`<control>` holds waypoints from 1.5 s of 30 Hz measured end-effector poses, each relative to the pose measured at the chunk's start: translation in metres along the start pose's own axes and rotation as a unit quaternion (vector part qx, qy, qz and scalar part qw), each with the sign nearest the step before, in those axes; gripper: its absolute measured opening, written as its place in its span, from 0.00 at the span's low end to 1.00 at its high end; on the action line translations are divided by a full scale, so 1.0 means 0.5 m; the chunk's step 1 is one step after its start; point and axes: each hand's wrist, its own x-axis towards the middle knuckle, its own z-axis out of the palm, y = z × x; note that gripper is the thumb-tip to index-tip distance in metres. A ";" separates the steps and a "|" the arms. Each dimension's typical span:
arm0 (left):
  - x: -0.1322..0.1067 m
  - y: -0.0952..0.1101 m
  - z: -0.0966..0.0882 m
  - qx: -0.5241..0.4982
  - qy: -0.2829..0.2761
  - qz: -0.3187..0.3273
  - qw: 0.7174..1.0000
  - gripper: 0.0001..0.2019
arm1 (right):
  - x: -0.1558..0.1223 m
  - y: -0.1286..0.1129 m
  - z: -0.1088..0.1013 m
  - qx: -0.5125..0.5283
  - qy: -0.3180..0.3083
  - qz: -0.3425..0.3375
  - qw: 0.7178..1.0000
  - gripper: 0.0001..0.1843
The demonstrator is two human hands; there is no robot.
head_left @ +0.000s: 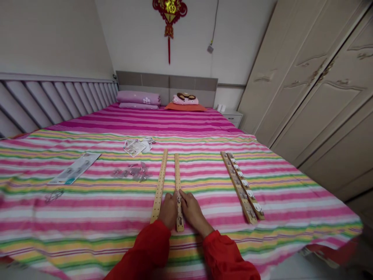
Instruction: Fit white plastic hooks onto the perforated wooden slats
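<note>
A narrow wooden strip (177,171) with a row of holes lies lengthwise on the striped cloth. Small shiny metal fittings (180,221) sit on its near part. My left hand (169,210) is closed against the strip's left side, its fingertips at a small metal piece. From the right, my right hand (191,210) pinches at the same spot, thumb and forefinger on the strip. Exactly what the fingertips hold is partly hidden. Just left of my left hand lies a second, wider strip with holes (161,179), with no fittings visible on it.
Two wooden strips with metal fittings (239,186) lie at the right, one also bearing white round pieces (244,182). Leftward are clear bags of small parts (135,171), packets (138,146), a flat plastic package (75,168) and thin wire-like loops (54,195). Wardrobes (314,85) stand right.
</note>
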 end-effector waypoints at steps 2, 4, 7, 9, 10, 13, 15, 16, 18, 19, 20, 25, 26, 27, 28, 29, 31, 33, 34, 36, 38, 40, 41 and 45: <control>0.001 0.001 0.001 0.025 0.001 0.010 1.000 0.19 | 0.002 0.001 -0.004 0.022 -0.001 0.003 1.000 0.24; 0.002 0.003 -0.002 0.035 -0.001 0.021 0.999 0.19 | 0.004 0.005 -0.010 0.081 0.002 -0.003 0.997 0.23; 0.004 0.006 -0.023 0.039 0.006 0.052 0.998 0.17 | 0.005 0.017 -0.019 0.212 0.015 0.002 0.977 0.25; 0.009 0.005 -0.050 0.034 0.031 0.072 0.996 0.17 | 0.003 0.026 -0.020 0.281 0.020 0.042 0.959 0.29; 0.013 0.003 -0.069 0.028 0.050 0.077 0.995 0.17 | 0.002 0.030 -0.018 0.304 0.023 0.065 0.950 0.31; 0.038 -0.014 -0.136 0.011 0.129 0.063 0.990 0.14 | -0.001 0.035 -0.010 0.349 0.046 0.104 0.930 0.32; 0.060 -0.033 -0.181 0.018 0.192 0.037 0.981 0.14 | -0.001 0.034 -0.003 0.368 0.065 0.111 0.921 0.29; 0.071 -0.044 -0.200 0.023 0.219 0.022 0.975 0.14 | 0.000 0.033 -0.001 0.375 0.072 0.115 0.917 0.28; 0.090 -0.063 -0.231 0.048 0.245 -0.003 0.968 0.13 | 0.002 0.032 0.003 0.383 0.079 0.120 0.913 0.26; 0.097 -0.072 -0.241 0.061 0.249 -0.014 0.966 0.13 | 0.003 0.033 0.004 0.385 0.081 0.121 0.911 0.26; 0.102 -0.079 -0.248 0.073 0.251 -0.022 0.965 0.12 | 0.004 0.033 0.005 0.387 0.081 0.122 0.910 0.25; 0.112 -0.095 -0.258 0.082 0.250 -0.039 0.964 0.10 | 0.006 0.032 0.005 0.398 0.079 0.118 0.906 0.23; 0.112 -0.096 -0.258 0.084 0.246 -0.038 0.965 0.09 | 0.006 0.031 0.005 0.399 0.080 0.117 0.906 0.22; 0.112 -0.096 -0.258 0.087 0.245 -0.037 0.965 0.09 | 0.005 0.030 0.005 0.400 0.080 0.118 0.905 0.22; 0.111 -0.095 -0.259 0.092 0.249 -0.037 0.963 0.09 | 0.005 0.029 0.004 0.400 0.081 0.118 0.905 0.22; 0.110 -0.094 -0.260 0.094 0.256 -0.041 0.961 0.09 | 0.005 0.028 0.004 0.400 0.081 0.119 0.905 0.22; 0.107 -0.091 -0.262 0.084 0.276 -0.056 0.956 0.09 | 0.005 0.028 0.005 0.399 0.082 0.122 0.905 0.21; 0.103 -0.090 -0.264 0.043 0.299 -0.074 0.950 0.09 | 0.005 0.029 0.006 0.396 0.083 0.123 0.906 0.21; 0.100 -0.090 -0.264 0.012 0.311 -0.084 0.947 0.09 | 0.005 0.030 0.007 0.394 0.084 0.123 0.907 0.21; 0.093 -0.090 -0.264 -0.062 0.328 -0.100 0.937 0.11 | 0.005 0.032 0.008 0.391 0.086 0.121 0.908 0.21; 0.082 -0.087 -0.262 -0.128 0.325 -0.108 0.931 0.15 | 0.005 0.033 0.009 0.392 0.089 0.120 0.908 0.22; 0.070 -0.077 -0.260 -0.161 0.301 -0.104 0.934 0.17 | 0.005 0.032 0.008 0.396 0.090 0.120 0.906 0.22; 0.063 -0.068 -0.259 -0.166 0.285 -0.096 0.939 0.18 | 0.005 0.031 0.007 0.399 0.091 0.122 0.904 0.22; 0.036 -0.010 -0.254 -0.120 0.222 -0.020 0.967 0.16 | 0.007 0.027 0.001 0.413 0.092 0.131 0.897 0.23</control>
